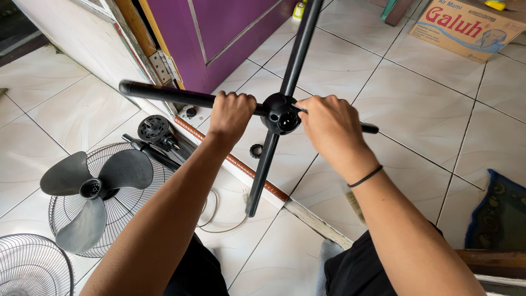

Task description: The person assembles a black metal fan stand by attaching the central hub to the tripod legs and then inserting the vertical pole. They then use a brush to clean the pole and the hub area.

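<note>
You hold the black cross-shaped fan base (263,164) up in front of you, above the white tiled floor (416,109), its central hub (280,114) between your two hands. Your left hand (231,114) is clenched around the arm just left of the hub, forearm reaching straight up to it. Your right hand (329,125) sits just right of the hub, fingers pinching something thin against it, wrist bent inward. The fan blade (90,189) lies on a wire grille (131,219) well left of the hub.
</note>
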